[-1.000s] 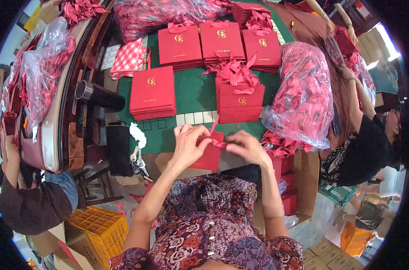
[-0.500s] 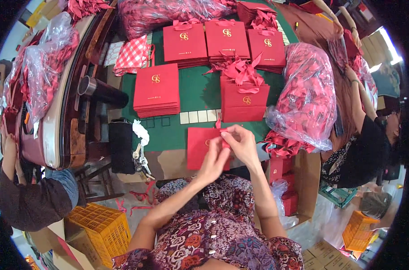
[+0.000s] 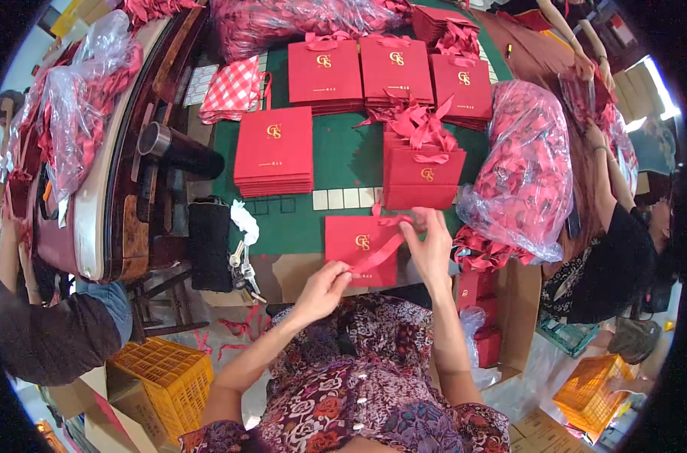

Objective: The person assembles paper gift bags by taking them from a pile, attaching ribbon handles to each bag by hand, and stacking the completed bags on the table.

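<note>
"At the near edge of the table (image 3: 347, 155), which item is between the hands?"

"One red paper bag (image 3: 343, 240), lying flat, gold emblem facing up. A red ribbon (image 3: 381, 257) runs diagonally across its front."

"State the condition of the left hand (image 3: 324, 291)."

"Thumb and fingers are together, clamped on the lower end of the ribbon, at the bag's lower left part."

"And the right hand (image 3: 430, 245)?"

"Positioned at the bag's upper right corner, thumb and fingertips against the ribbon. Whether they clamp it, I cannot tell."

"List the adjacent items."

"Just beyond the bag: a bundle of upright bags (image 3: 425, 181) topped with ribbons. Beyond it to the left: a flat bag stack (image 3: 274, 158). Right side: a clear plastic sack (image 3: 524, 170) filled with red ribbons. Left side: a black pouch (image 3: 209, 245), with a white tissue (image 3: 245, 220) and keys (image 3: 245, 270) beside it."
</note>
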`<move>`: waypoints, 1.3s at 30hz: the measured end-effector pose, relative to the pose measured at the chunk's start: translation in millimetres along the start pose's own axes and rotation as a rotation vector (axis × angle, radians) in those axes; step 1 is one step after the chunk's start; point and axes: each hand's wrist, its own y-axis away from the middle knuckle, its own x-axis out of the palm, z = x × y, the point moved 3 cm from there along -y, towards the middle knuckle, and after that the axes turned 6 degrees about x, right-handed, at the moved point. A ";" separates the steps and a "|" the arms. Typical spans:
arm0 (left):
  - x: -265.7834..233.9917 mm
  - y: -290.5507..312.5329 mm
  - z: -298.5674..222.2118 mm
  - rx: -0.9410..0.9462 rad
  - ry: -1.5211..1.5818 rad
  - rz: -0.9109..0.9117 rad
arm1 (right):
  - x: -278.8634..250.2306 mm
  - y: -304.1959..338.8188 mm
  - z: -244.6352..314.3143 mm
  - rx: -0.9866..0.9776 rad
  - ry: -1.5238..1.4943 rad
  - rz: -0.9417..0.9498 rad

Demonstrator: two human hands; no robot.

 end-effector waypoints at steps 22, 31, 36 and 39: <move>-47.4 -72.2 -20.7 0.316 -0.574 -0.186 | 56.7 22.2 25.2 -0.176 -0.059 0.137; -37.4 -68.8 -19.8 0.390 -0.615 -0.209 | 81.4 23.7 20.1 -0.102 0.031 0.058; -35.8 -66.9 -21.3 0.344 -0.546 -0.216 | 80.3 25.9 25.5 -0.097 0.011 0.018; -39.1 -70.5 -23.6 0.400 -0.509 -0.197 | 83.5 28.4 24.9 -0.167 -0.003 -0.023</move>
